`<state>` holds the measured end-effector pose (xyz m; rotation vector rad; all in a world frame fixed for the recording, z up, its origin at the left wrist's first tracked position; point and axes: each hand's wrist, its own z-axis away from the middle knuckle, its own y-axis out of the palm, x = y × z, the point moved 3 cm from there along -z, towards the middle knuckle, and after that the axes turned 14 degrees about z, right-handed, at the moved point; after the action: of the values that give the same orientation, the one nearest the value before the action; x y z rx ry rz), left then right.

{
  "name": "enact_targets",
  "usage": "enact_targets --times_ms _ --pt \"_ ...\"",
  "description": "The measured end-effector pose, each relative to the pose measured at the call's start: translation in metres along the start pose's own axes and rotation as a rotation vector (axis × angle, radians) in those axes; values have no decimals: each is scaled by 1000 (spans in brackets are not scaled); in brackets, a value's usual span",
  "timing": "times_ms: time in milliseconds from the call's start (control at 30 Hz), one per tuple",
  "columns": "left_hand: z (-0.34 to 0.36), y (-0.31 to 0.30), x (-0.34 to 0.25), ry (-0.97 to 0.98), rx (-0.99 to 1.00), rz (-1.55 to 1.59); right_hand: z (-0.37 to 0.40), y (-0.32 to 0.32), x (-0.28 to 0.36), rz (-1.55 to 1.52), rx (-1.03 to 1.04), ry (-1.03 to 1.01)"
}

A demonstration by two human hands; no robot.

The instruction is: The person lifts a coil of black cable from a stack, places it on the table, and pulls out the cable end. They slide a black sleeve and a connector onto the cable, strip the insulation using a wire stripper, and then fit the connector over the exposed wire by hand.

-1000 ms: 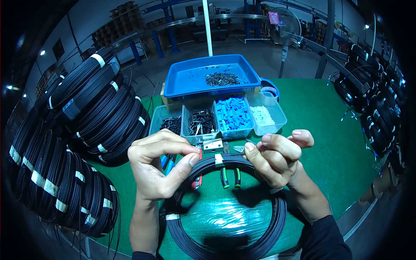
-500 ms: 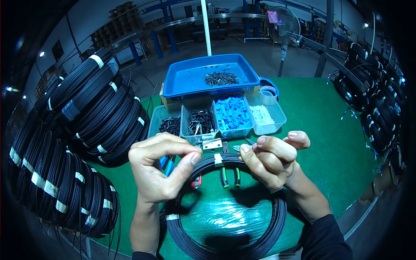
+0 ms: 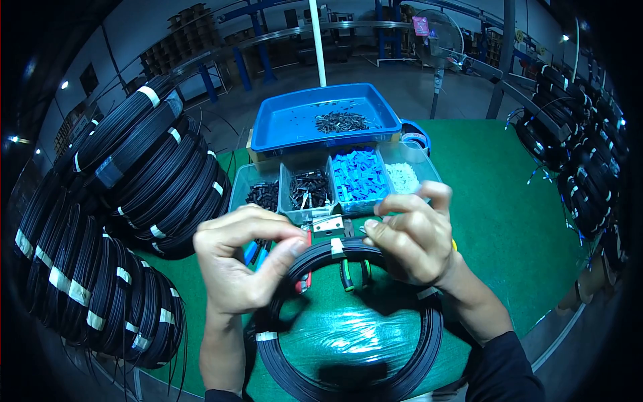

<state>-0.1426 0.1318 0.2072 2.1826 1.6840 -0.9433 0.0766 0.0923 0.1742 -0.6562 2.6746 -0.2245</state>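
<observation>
My left hand [image 3: 251,264] is raised over the left rim of a black cable coil [image 3: 429,348], its thumb and index fingertips pressed together. Whatever that pinch holds is too small to make out. Above the coil's right rim, my right hand [image 3: 418,244] is closed with the thumb against curled fingers. Its contents, if any, are hidden. The coil has white tape bands and lies on plastic film. Green-and-black tool handles [image 3: 347,276] show inside the ring, with a red-handled tool [image 3: 303,283] to their left. A small metal block [image 3: 329,225] stands just behind the coil.
Clear bins behind hold black parts [image 3: 263,194], dark connector pieces [image 3: 309,189], blue pieces [image 3: 360,175] and white pieces [image 3: 402,178]. Behind them sits a blue tray [image 3: 284,134]. Cable coils [image 3: 161,167] are stacked at left; more coils [image 3: 589,174] hang at right.
My right hand has shifted left and slightly up, toward the left hand, and its fingers have turned. My left hand has moved very slightly left.
</observation>
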Motion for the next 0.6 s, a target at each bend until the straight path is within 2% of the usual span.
enact_targets --times_ms 67,200,333,400,600 --pt "-1 -10 -4 31 -61 -20 4 6 -14 -150 -15 29" --pt "2 -21 2 26 -157 49 2 4 -30 -345 172 313" --pt "1 -17 5 -14 -148 9 11 11 -46 -447 239 445" --pt "0 -14 13 -39 -123 22 15 15 -50 -521 341 541" --pt "-8 -6 45 -89 -16 -336 24 24 -53 -449 483 520"
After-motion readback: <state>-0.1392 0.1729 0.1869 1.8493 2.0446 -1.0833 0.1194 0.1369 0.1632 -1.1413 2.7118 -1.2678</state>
